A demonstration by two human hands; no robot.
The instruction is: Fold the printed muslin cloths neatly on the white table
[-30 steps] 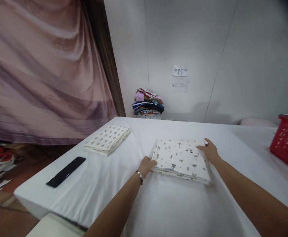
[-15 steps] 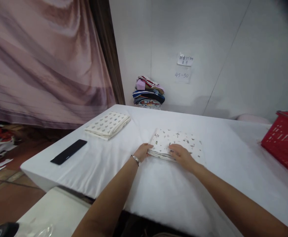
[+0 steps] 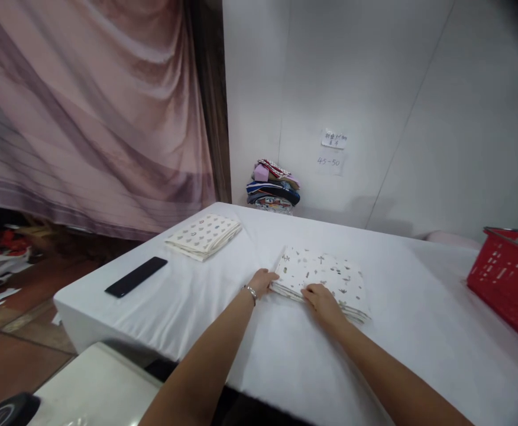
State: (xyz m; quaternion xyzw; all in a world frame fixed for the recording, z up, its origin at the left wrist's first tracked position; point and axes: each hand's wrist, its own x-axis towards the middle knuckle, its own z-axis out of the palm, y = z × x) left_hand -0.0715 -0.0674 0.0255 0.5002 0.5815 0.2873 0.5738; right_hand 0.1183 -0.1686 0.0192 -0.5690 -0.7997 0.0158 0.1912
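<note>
Folded cloth (image 3: 319, 269) lay on white table (image 3: 418, 307), long axis left-right, right end slightly toward you. Your left hand (image 3: 261, 282) pinched its near-left corner; right hand (image 3: 323, 303) curled at near edge, pinch unclear.

Our left hand (image 3: 262, 283) grips the near left corner of a folded patterned cloth (image 3: 325, 269), and our right hand (image 3: 323, 302) touches its near edge. On the white-covered bench (image 3: 418, 331) we also see another folded cloth (image 3: 202, 234), a flat black strip (image 3: 137, 276) and, to the right, a red basket (image 3: 507, 284). Beyond the far edge we see a fabric pile (image 3: 274, 188).
</note>
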